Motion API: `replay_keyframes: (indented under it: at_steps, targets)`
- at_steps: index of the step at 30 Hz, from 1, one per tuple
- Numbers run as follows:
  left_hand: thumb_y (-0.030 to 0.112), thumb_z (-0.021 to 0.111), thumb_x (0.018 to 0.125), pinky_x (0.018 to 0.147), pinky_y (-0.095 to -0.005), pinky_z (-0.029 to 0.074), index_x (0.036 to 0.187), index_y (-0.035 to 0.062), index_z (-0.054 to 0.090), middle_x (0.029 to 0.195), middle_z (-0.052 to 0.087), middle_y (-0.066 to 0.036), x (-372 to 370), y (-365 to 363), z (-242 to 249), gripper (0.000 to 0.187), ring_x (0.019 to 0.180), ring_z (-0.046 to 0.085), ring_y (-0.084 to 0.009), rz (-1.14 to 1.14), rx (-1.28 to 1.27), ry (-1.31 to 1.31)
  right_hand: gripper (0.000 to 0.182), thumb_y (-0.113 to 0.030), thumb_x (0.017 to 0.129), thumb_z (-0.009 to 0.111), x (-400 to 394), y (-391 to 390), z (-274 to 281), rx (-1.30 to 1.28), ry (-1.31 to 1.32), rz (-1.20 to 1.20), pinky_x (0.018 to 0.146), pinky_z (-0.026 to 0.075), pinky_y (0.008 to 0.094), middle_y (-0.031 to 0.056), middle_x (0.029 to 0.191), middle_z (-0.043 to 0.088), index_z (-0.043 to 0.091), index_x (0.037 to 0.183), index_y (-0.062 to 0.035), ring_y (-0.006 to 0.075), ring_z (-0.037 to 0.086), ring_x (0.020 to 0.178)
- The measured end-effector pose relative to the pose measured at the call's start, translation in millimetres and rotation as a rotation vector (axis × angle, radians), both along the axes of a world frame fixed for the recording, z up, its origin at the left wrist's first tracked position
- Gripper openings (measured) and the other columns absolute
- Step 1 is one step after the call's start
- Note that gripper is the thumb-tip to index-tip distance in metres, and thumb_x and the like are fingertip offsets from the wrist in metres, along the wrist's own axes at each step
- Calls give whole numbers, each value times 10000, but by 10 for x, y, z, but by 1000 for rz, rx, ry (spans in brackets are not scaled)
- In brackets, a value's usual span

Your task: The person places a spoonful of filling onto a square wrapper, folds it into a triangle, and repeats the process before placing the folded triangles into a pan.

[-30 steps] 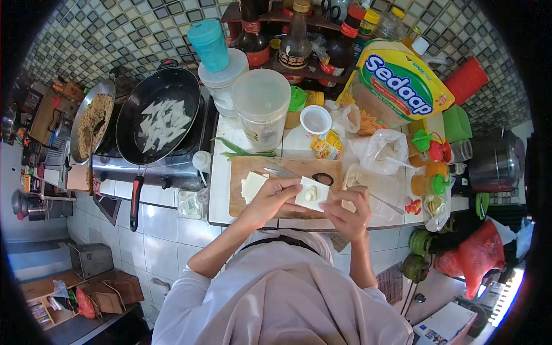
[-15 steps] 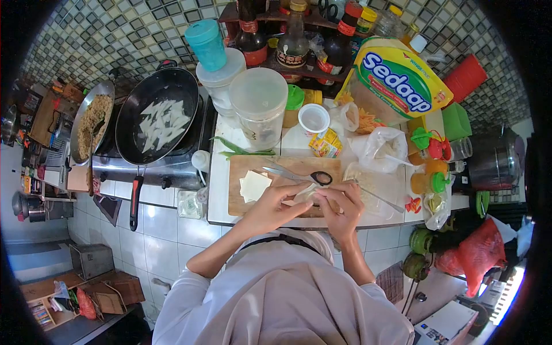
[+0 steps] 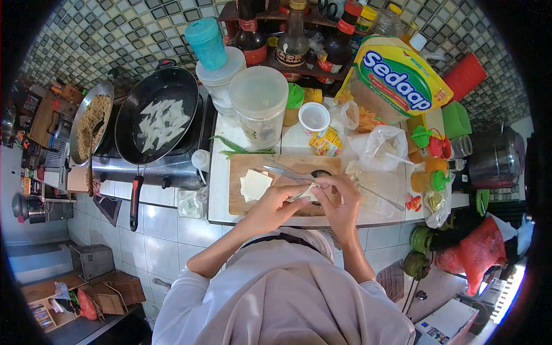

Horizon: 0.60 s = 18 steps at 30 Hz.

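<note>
Above the wooden cutting board, my left hand and my right hand pinch a small pale dough wrapper between them. The wrapper looks folded, and fingers cover part of it. To the left on the board lies a stack of square white dough wrappers. Scissors rest just behind my hands, with their dark handles partly hidden by my right fingers. A spoon lies to the right of my right hand, over a clear plastic tray.
On the stove at left, a black frying pan holds several pale strips, beside a pan of brown crumbly food. Behind the board stand clear jars, green chilies and a white cup. A plastic bag sits right.
My right fingers have shifted slightly and now cover more of the scissor handles. Between my hands the wrapper has turned, showing a pointed upper edge. My left hand has barely moved.
</note>
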<state>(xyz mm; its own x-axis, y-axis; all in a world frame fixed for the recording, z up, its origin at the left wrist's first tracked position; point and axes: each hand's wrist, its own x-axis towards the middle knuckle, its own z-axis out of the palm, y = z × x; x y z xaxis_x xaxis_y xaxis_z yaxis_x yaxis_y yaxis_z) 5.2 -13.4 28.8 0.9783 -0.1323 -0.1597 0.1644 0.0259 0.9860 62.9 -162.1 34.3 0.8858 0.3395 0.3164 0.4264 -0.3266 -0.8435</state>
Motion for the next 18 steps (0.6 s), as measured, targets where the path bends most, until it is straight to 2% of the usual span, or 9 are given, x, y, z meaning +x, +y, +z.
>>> replay_keyframes:
  at_steps: [2,6,8,12,14,18]
  targets:
    - [110,513,839,547,-188,397,1158,24,479,780,543,-4,-2,21,-45,332,607,369,-35,-12,86,-25,120,-54,644,673,13,3,-9,16,77,4,596,409,282,72,720,581,624,753,-41,175,523,656]
    - [100,526,829,569,-190,418,1140,16,493,770,558,-12,20,62,-16,323,625,435,-30,-56,61,43,101,-64,662,665,37,-56,-120,-4,46,66,572,395,258,67,721,584,617,745,-34,159,508,618]
    - [92,541,820,608,-191,439,1099,-7,517,767,574,-26,39,39,-114,297,673,513,-46,60,-38,-22,93,-65,670,660,18,-54,-110,0,75,55,567,389,248,64,720,584,615,744,-30,149,497,605]
    - [124,539,827,562,-206,435,1001,-31,563,800,587,-39,49,34,-257,234,632,486,-45,140,-93,-24,83,-74,694,647,-6,-62,-111,150,282,15,564,369,222,30,677,572,614,746,-19,98,458,604]
    - [130,538,828,634,-217,476,936,-30,578,806,595,-48,60,-15,-165,197,695,543,-69,244,-309,-8,82,-78,701,644,-15,-68,-136,173,359,14,565,364,217,17,660,565,614,746,-16,81,448,604]
    - [151,534,830,688,-253,498,931,-29,577,813,598,-63,46,-14,-249,211,741,575,-105,264,-367,16,91,-85,707,643,-46,-66,-154,257,439,15,569,357,203,3,640,557,613,736,-3,64,440,598]
